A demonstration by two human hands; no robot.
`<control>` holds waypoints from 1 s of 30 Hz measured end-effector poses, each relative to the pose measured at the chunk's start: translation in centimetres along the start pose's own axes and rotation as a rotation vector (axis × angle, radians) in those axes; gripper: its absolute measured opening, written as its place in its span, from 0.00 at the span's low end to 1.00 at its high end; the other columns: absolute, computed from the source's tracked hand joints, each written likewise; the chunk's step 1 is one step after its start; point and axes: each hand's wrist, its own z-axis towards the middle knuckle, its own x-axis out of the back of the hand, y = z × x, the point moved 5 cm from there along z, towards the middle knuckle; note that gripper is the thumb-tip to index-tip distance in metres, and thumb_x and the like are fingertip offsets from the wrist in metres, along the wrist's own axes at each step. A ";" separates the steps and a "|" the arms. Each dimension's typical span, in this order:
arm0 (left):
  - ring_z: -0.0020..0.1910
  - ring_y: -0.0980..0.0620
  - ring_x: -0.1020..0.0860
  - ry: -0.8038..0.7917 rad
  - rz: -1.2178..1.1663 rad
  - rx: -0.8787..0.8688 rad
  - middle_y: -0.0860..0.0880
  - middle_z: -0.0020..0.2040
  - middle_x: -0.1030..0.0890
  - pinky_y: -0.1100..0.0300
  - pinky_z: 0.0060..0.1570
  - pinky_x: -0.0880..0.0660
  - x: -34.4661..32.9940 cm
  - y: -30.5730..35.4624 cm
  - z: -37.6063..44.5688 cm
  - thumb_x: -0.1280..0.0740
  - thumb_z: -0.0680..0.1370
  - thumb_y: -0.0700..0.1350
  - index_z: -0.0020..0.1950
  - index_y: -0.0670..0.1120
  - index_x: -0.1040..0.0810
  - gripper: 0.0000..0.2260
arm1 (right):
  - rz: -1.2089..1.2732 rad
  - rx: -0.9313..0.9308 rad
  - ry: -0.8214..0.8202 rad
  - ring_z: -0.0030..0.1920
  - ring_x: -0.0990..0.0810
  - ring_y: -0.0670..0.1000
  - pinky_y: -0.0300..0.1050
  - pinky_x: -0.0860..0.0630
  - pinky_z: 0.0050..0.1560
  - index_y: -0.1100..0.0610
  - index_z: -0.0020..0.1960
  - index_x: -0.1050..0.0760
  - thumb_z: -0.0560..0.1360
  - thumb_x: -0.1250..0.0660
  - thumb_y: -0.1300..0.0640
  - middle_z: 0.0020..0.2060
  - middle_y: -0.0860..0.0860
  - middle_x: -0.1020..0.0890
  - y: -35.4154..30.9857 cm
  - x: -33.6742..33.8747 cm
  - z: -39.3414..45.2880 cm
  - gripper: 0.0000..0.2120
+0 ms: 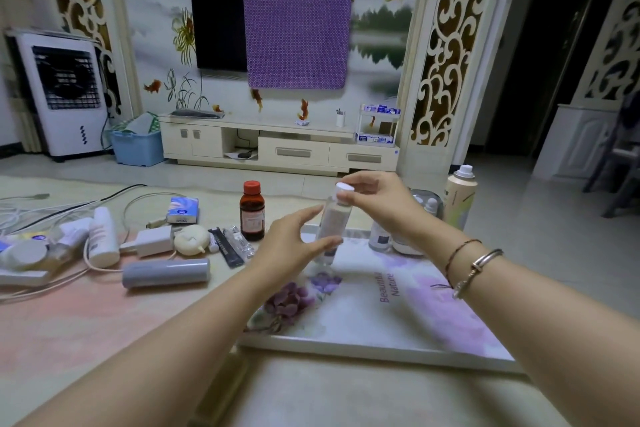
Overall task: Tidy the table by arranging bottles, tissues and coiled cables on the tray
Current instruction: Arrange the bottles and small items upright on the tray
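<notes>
Fingers, right: the right hand (375,199) pinches the white cap of the clear bottle (331,222) from above, fingertips curled round the cap's rim.
Fingers, left: the left hand (289,246) curves about the bottle's lower body, thumb and forefinger spread in a wide C; whether they press the plastic or sit just off it cannot be told.
Clear bottle: upright, pale grainy fill, over the far left part of the tray (381,350); its base is blurred, so whether it touches the tray cannot be told.
Tray: white-rimmed, printed with purple flowers and lettering, lying on the table (86,322) under both forearms.
On the tray's far edge: two small white-and-clear containers (379,237), partly hidden behind the right wrist.
Beyond the tray's far right corner: a tall pale spray can (459,199) with a white nozzle, upright.
Just left of the tray: a brown bottle (252,211) with a red cap, upright, and dark and clear sachets (228,246) lying flat.
Farther left of the tray: a grey cylinder (166,272) on its side, a white charger plug (152,241), a round cream-coloured object (192,239), a white bottle (102,237) lying down, a blue tissue pack (183,210).
Far left of the tray: loose white and dark cables (41,208) trailing over the table, uncoiled, among more small items too blurred to name.
Right wrist: a thin cord and a metal bangle (478,272).
</notes>
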 end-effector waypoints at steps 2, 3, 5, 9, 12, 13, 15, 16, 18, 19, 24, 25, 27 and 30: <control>0.76 0.49 0.42 -0.078 0.473 0.047 0.49 0.77 0.39 0.50 0.74 0.43 0.1 -2.1 -0.1 0.36 0.75 0.64 0.76 0.49 0.40 0.35 | -0.066 -0.013 0.081 0.48 0.20 0.45 0.39 0.24 0.56 0.59 0.59 0.21 0.74 0.29 0.60 0.52 0.54 0.17 0.3 0.6 1.0 0.14; 0.77 0.47 0.47 -0.121 0.627 0.079 0.47 0.78 0.44 0.48 0.75 0.47 0.3 -3.2 -0.2 0.40 0.76 0.65 0.77 0.49 0.43 0.35 | -0.098 -0.018 0.112 0.48 0.20 0.44 0.39 0.24 0.56 0.58 0.59 0.21 0.73 0.29 0.60 0.52 0.53 0.16 0.6 0.8 1.5 0.14; 0.78 0.45 0.50 -0.164 0.744 0.131 0.45 0.79 0.49 0.45 0.74 0.49 0.6 -5.0 -0.5 0.44 0.78 0.64 0.78 0.48 0.47 0.33 | -0.204 -0.026 0.167 0.53 0.21 0.46 0.46 0.27 0.61 0.53 0.59 0.21 0.73 0.29 0.57 0.53 0.49 0.17 1.3 1.2 2.5 0.14; 0.63 0.42 0.28 -0.175 0.679 0.151 0.41 0.68 0.30 0.49 0.60 0.30 0.8 -6.0 -0.4 0.43 0.80 0.58 0.77 0.47 0.43 0.28 | -0.572 -0.019 0.304 0.61 0.28 0.51 0.50 0.41 0.59 0.44 0.58 0.22 0.76 0.34 0.47 0.54 0.46 0.18 2.4 1.7 3.6 0.12; 0.51 0.44 0.24 -0.215 0.706 0.158 0.43 0.55 0.24 0.53 0.45 0.30 0.7 -6.2 -0.3 0.43 0.80 0.56 0.63 0.43 0.30 0.19 | -0.631 -0.007 0.358 0.60 0.30 0.52 0.50 0.42 0.57 0.45 0.59 0.22 0.76 0.34 0.48 0.53 0.47 0.18 2.8 1.9 3.9 0.12; 0.50 0.44 0.25 -0.210 0.696 0.159 0.43 0.54 0.24 0.54 0.44 0.31 0.7 -6.3 -0.3 0.42 0.80 0.55 0.57 0.44 0.28 0.15 | -0.654 -0.008 0.372 0.60 0.30 0.52 0.50 0.42 0.56 0.45 0.59 0.22 0.76 0.34 0.48 0.53 0.47 0.18 2.9 1.9 3.9 0.12; 0.49 0.45 0.25 -0.209 0.666 0.154 0.44 0.53 0.24 0.55 0.43 0.32 0.9 -6.4 -0.3 0.42 0.81 0.54 0.49 0.46 0.30 0.12 | -0.698 -0.013 0.395 0.60 0.30 0.52 0.50 0.42 0.56 0.46 0.60 0.22 0.77 0.35 0.49 0.53 0.47 0.19 3.0 2.0 4.0 0.12; 0.47 0.46 0.26 -0.212 0.650 0.152 0.44 0.52 0.24 0.55 0.43 0.32 1.0 -6.3 -0.2 0.42 0.81 0.54 0.47 0.46 0.31 0.11 | -0.709 -0.017 0.401 0.60 0.30 0.52 0.50 0.42 0.56 0.46 0.60 0.22 0.77 0.35 0.49 0.53 0.47 0.19 3.0 2.1 4.0 0.12; 0.46 0.48 0.27 -0.215 0.626 0.148 0.45 0.51 0.25 0.54 0.44 0.30 1.1 -6.3 -0.3 0.42 0.81 0.53 0.46 0.47 0.32 0.10 | -0.712 -0.025 0.403 0.59 0.30 0.52 0.50 0.42 0.55 0.46 0.59 0.21 0.77 0.35 0.49 0.52 0.47 0.18 2.8 2.2 4.2 0.12; 0.46 0.48 0.28 -0.215 0.627 0.147 0.45 0.51 0.25 0.54 0.45 0.30 1.1 -6.3 -0.3 0.42 0.81 0.53 0.46 0.47 0.32 0.10 | -0.711 -0.028 0.400 0.59 0.30 0.52 0.50 0.42 0.54 0.46 0.59 0.21 0.77 0.35 0.49 0.51 0.48 0.18 2.6 2.3 4.3 0.12; 0.45 0.49 0.27 -0.201 0.630 0.142 0.46 0.49 0.26 0.55 0.44 0.29 1.1 -6.0 -0.5 0.42 0.81 0.53 0.46 0.47 0.30 0.11 | -0.732 -0.059 0.350 0.58 0.29 0.54 0.50 0.44 0.53 0.47 0.57 0.20 0.77 0.35 0.49 0.50 0.48 0.18 2.6 2.0 4.6 0.11; 0.45 0.49 0.27 -0.199 0.619 0.143 0.47 0.48 0.27 0.55 0.44 0.29 1.1 -6.0 -0.5 0.43 0.81 0.53 0.46 0.47 0.30 0.12 | -0.736 -0.071 0.343 0.58 0.29 0.54 0.50 0.44 0.54 0.47 0.57 0.20 0.77 0.35 0.49 0.50 0.49 0.18 2.7 1.9 4.6 0.11; 0.45 0.49 0.27 -0.200 0.599 0.150 0.48 0.47 0.27 0.56 0.43 0.30 1.2 -5.8 -0.6 0.44 0.82 0.54 0.45 0.46 0.30 0.13 | -0.763 -0.100 0.329 0.58 0.28 0.54 0.52 0.43 0.58 0.48 0.55 0.19 0.76 0.35 0.49 0.49 0.49 0.18 3.0 1.7 4.5 0.10; 0.47 0.47 0.25 -0.205 0.591 0.161 0.47 0.47 0.26 0.53 0.47 0.27 1.2 -5.7 -0.6 0.45 0.82 0.54 0.45 0.46 0.29 0.14 | -0.823 -0.128 0.341 0.57 0.28 0.54 0.53 0.43 0.61 0.49 0.55 0.19 0.77 0.35 0.49 0.48 0.50 0.19 3.3 1.4 4.4 0.10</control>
